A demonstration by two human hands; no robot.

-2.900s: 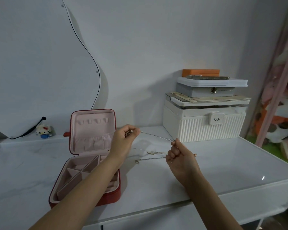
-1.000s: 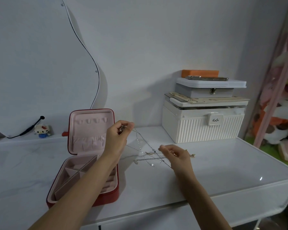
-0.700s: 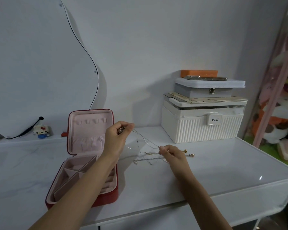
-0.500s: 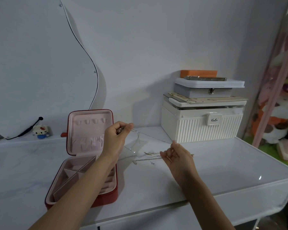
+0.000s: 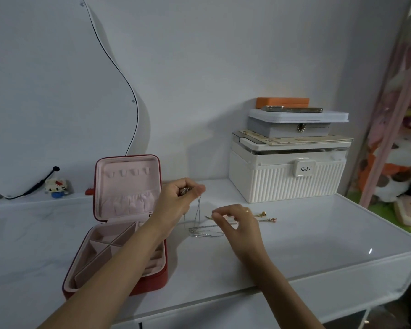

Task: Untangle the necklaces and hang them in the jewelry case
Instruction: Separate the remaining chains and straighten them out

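Silver necklace (image 5: 198, 213): one end is pinched up in my left hand (image 5: 176, 200), the chain drops nearly straight down from the fingers toward 6 o'clock, and the slack pools on the surface (image 5: 306, 236) in a small heap just under and a bit toward 4 o'clock of that hand. Long axis of the hanging part reads vertical; the pooled part runs roughly 9-to-3. Left fingers curled tight around the clasp end, thumb on forefinger. My right hand (image 5: 237, 222) hovers at 3 o'clock of the heap, thumb and forefinger close together near a gold necklace (image 5: 259, 216) that lies flat, long axis 9-to-3, its small pendants out at the 3 o'clock end; I cannot tell if those fingers actually grip a strand or just touch it, too thin to see. Right hand is the nearer one to the gold chains, left nearer to the jewelry case (image 5: 126, 210). The case sits at 9 o'clock of the left hand, lid upright, pink lining, hooks (image 5: 131, 172) in a row at the lid top, none loaded, so I judge hanging is not yet started. Readable writing: "KaSi" on the latch of the ribbed white box (image 5: 287, 179) at 1 o'clock. Nothing else legible.
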